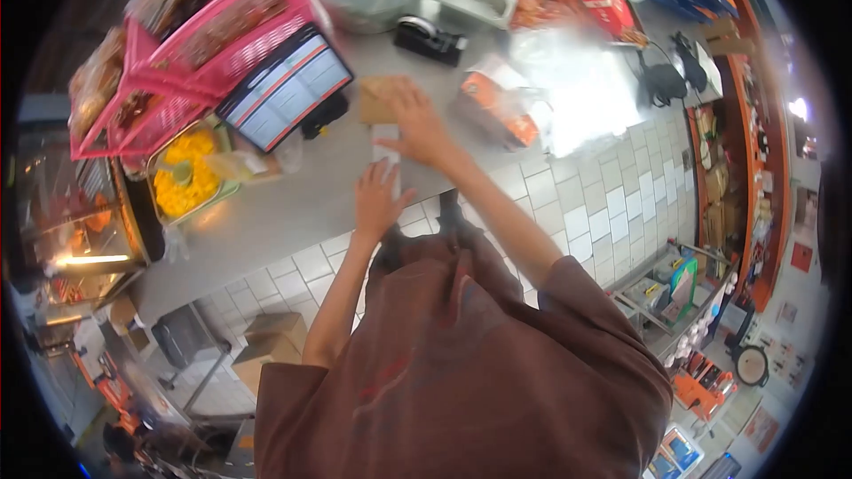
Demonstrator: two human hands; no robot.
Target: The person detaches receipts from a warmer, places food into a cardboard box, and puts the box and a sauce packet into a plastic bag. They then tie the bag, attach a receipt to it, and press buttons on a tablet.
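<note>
A small brown paper piece point(374, 106), perhaps a folded bag, lies on the metal counter point(253, 231), with a white paper strip point(385, 135) running from it toward the counter's front edge. My right hand point(421, 129) lies over both, fingers stretched out across the brown paper. Lower down, my left hand point(379, 198) rests on the strip with its fingers apart. Both hands are somewhat blurred. Beyond my right hand stands a black tape dispenser point(430, 42). To the left, a tablet point(286, 89) with a lit screen leans on a stand.
Pink baskets point(204, 71) of bagged goods and a tray of yellow food point(185, 179) occupy the left side. At the back are a large clear tub point(368, 0) and a metal pan point(475, 0). An orange-and-white box point(499, 99) stands to the right. Cardboard boxes point(271, 341) sit below.
</note>
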